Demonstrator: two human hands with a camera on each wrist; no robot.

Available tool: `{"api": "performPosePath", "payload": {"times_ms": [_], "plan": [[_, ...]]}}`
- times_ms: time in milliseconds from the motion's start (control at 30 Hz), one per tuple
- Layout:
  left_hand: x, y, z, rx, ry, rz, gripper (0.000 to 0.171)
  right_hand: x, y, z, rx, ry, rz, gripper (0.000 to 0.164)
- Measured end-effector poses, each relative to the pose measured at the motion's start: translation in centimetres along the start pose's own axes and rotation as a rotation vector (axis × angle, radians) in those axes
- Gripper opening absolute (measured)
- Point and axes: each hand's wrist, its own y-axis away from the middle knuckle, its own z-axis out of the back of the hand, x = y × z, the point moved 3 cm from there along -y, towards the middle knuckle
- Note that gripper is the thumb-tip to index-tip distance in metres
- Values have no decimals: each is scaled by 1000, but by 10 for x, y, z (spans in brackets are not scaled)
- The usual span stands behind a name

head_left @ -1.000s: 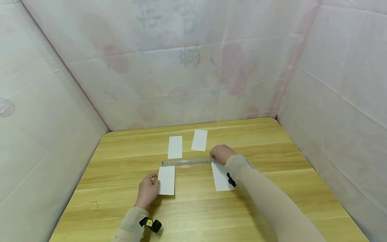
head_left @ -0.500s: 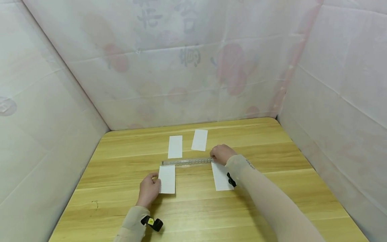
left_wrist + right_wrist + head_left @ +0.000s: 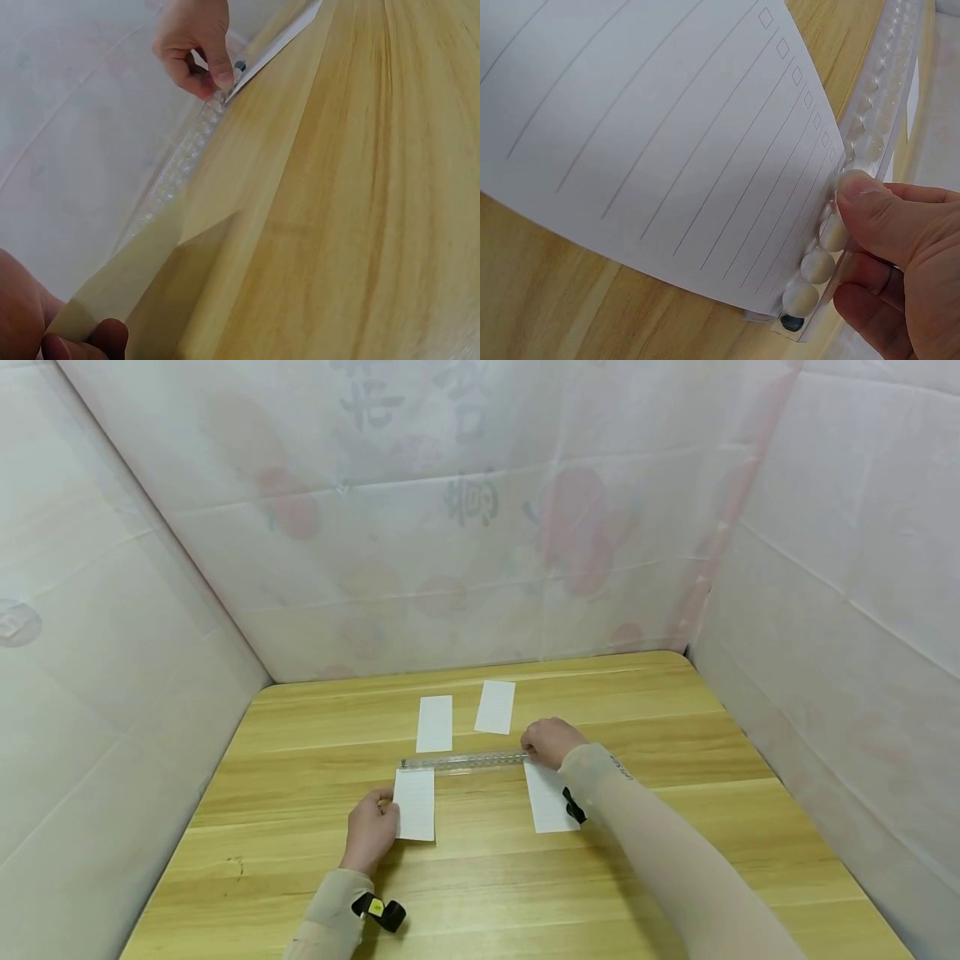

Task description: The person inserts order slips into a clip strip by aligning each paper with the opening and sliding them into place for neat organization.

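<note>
My left hand point(image 3: 372, 829) pinches the left edge of a white paper card point(image 3: 415, 806), thumb on one face and fingers on the other in the left wrist view. That card's top edge meets the left end of a clear plastic strip with round, bead-like domes point(image 3: 465, 762). My right hand point(image 3: 553, 742) pinches the strip near its right end, the thumb point(image 3: 862, 191) pressing on the domes. A second card, ruled with lines and small checkboxes point(image 3: 667, 150), has its top edge at the strip's right end. Part of this card lies hidden under the right wrist in the head view.
Two more white cards, one at the left point(image 3: 435, 724) and one at the right point(image 3: 495, 707), lie on the wooden table point(image 3: 645, 710) beyond the strip. Pale printed fabric walls point(image 3: 450, 568) close in the table at the back and sides.
My left hand has shifted slightly up and to the right with its card, bringing the card's top edge closer to the strip. The right hand and the strip have stayed in place.
</note>
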Motion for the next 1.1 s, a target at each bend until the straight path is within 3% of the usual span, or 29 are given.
{"api": "performPosePath", "payload": {"times_ms": [567,933,1100], "plan": [[-3,-1,-3,-43,-41,-10,33,0,0,0,2,-3,-8,23],[1,-7,-6,-57,-59,-6,33,0,1,0,4,2,-20,32],[3,-6,-5,-65,-91,-39,34,0,1,0,11,-20,-31,41]]}}
